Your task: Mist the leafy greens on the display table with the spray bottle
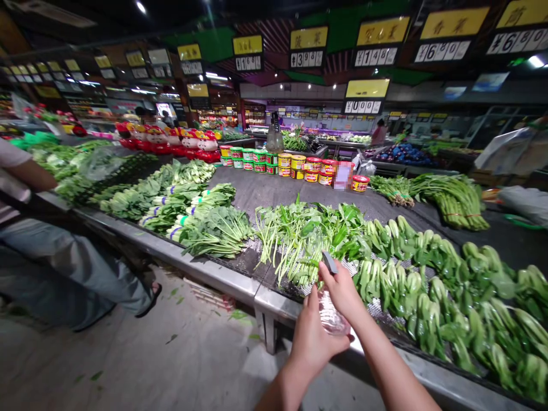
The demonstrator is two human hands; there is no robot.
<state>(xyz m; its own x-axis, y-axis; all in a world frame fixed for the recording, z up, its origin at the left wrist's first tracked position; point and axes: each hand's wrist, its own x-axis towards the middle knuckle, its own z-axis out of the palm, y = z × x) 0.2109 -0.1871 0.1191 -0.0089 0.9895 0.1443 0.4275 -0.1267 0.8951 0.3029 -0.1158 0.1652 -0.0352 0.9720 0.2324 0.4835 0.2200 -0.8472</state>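
Note:
My left hand [312, 337] is wrapped round the body of a clear plastic spray bottle [331, 315], held over the front rim of a produce stand [214, 273]. My right hand [340, 288] grips the bottle's top, its fingers closed on the grey trigger head [329, 262]. The head points toward loose leafy greens [303, 240] just beyond my hands. Rows of bok choy [436, 285] lie to the right.
Bundled greens [188, 211] fill the stand's left part, long stalks [449, 197] lie at the far right, and tins [299, 166] stand at the back. A person [55, 257] stands at the left by the stand. Price signs hang overhead. Leaf scraps dot the floor [171, 348].

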